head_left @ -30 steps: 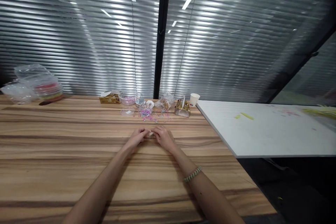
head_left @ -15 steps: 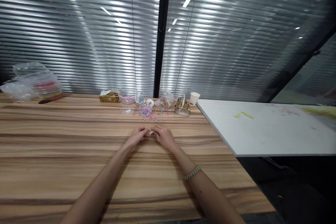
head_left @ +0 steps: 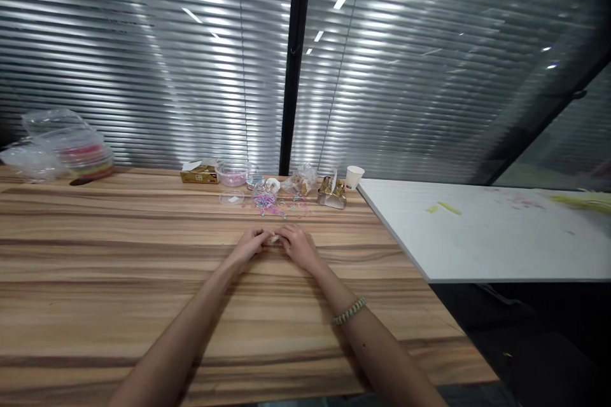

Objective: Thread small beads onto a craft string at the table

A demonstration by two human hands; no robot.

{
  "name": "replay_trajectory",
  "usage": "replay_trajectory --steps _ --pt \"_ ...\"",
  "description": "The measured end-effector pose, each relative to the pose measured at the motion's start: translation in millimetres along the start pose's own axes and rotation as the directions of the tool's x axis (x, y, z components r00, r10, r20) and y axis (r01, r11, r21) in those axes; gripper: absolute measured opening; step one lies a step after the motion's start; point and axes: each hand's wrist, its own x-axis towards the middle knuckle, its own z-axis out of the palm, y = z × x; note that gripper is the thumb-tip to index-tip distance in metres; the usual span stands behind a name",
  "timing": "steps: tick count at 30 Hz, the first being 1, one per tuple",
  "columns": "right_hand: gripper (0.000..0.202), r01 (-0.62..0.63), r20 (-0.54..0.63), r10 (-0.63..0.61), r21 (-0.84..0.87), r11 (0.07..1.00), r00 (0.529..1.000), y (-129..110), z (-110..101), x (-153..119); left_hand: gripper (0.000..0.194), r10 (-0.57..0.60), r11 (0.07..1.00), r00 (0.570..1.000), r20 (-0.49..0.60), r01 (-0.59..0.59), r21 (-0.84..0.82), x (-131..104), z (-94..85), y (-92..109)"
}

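Note:
Both hands meet over the middle of the wooden table (head_left: 143, 305). Between their fingertips is a small pale, whitish piece (head_left: 273, 238), too small to name. My left hand (head_left: 251, 243) pinches it from the left, fingers closed. My right hand (head_left: 296, 245), with a beaded bracelet farther up the arm, grips it from the right, fingers bent inward. Just beyond the hands lie scattered pink and purple beads (head_left: 277, 210) and a clear tub of coloured beads (head_left: 264, 199). A clear round lid (head_left: 231, 198) lies flat to the left of that tub.
Along the back edge stand a gold box (head_left: 200, 173), a clear bowl with pink contents (head_left: 232, 175), a crumpled plastic bag (head_left: 301, 181), a gold tissue pack (head_left: 331, 192) and a paper cup (head_left: 354, 177). Plastic containers (head_left: 88, 149) stand far left. A white table (head_left: 491, 238) with yellow strips adjoins at right.
The hands keep almost the same place, still holding the small pale piece, with only slight finger movement. The view has shifted a little.

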Motion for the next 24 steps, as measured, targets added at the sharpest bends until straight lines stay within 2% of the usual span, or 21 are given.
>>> replay_trajectory --steps 24 --pt "0.02 0.011 -0.019 -0.011 0.008 1.0 1.0 -0.2 0.1 0.2 0.027 0.01 1.0 1.0 0.026 -0.01 0.014 0.2 -1.1 -2.8"
